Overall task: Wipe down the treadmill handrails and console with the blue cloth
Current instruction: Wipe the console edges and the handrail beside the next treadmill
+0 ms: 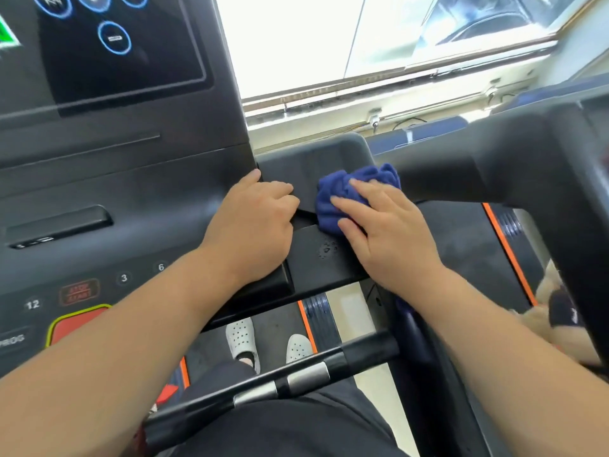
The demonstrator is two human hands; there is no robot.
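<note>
Your blue cloth (346, 192) lies bunched on the flat black handrail (323, 159) just right of the console (131, 192). Your right hand (392, 235) presses it down with straight, spread fingers, and a few water drops (328, 250) sit on the rail beside your thumb. Your left hand (253, 222) rests on the console's right edge, near the cloth but apart from it, fingers bent at the knuckles — you can't tell whether they grip the edge — while lower down a crossbar (280, 380) with silver patches runs before your waist and your white shoes (242, 338) stand on the belt (276, 321).
</note>
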